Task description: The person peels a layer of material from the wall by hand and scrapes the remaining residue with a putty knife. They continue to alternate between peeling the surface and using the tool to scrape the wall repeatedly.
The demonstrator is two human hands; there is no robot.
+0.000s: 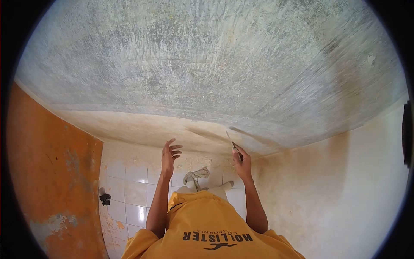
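Note:
In the head view a large wall rises before me, its rough grey-white upper part (194,64) streaked and patchy. Below a wavy edge runs a smoother cream band (125,125). My right hand (243,164) is closed around the dark handle of a scraper (230,137). The scraper's thin pale blade points up at the cream band, close to the edge of the grey area, and its shadow falls beside it. My left hand (169,155) is raised in front of the lower wall, fingers spread and holding nothing.
An orange wall with peeling patches (56,146) stands at left, a pale stained wall (340,185) at right. On the white tiled floor (136,196) a crumpled greyish cloth (196,176) lies by my feet. A small black-and-white object (104,197) sits near the orange wall.

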